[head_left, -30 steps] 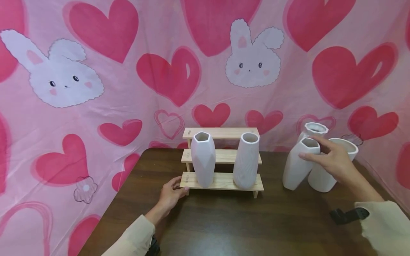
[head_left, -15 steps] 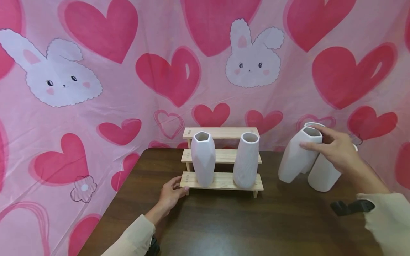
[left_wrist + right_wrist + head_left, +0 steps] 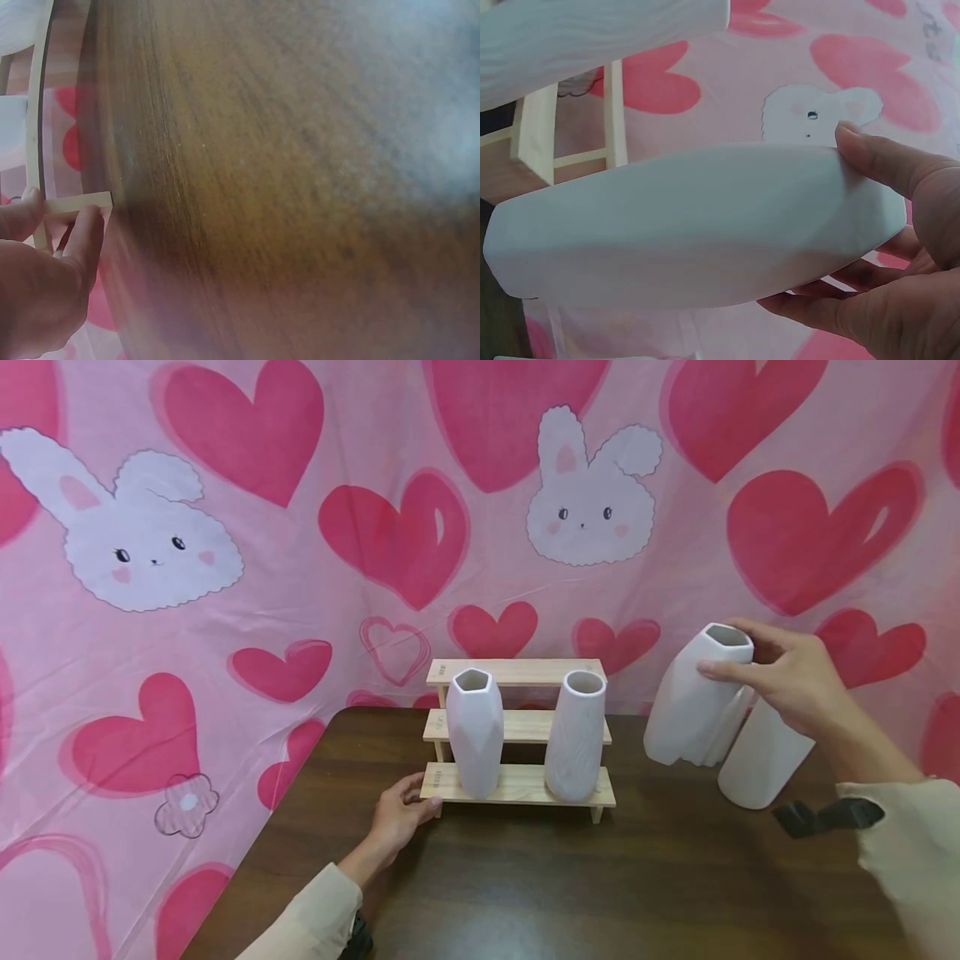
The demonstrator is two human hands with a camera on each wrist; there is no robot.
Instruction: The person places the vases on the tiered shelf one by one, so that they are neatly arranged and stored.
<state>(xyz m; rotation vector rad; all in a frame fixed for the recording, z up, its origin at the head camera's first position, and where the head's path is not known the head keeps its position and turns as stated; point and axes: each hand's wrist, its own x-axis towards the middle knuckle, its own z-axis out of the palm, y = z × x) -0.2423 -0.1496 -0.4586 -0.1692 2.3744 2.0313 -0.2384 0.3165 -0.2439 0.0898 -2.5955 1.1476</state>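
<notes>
My right hand (image 3: 806,681) grips a white faceted vase (image 3: 686,706) near its rim, thumb on the near side. The vase leans with its mouth to the right, lifted off the table. In the right wrist view the faceted vase (image 3: 697,225) lies across the picture between thumb and fingers. My left hand (image 3: 397,818) holds the lower left corner of a three-step wooden stand (image 3: 525,785). In the left wrist view its thumb and fingers are at the stand's leg (image 3: 82,202). Another faceted vase (image 3: 476,735) and a textured tapered vase (image 3: 577,739) stand upright on the lowest step.
A wide white vase (image 3: 761,764) stands on the table's right, partly behind my right hand. A fluted white vase (image 3: 726,731) shows behind the held one, mostly hidden. The brown table (image 3: 570,877) backs onto a pink heart-print cloth (image 3: 495,543).
My right hand has raised the faceted vase off the table and moved it up and slightly left, tilting it more. My left hand stays on the stand.
</notes>
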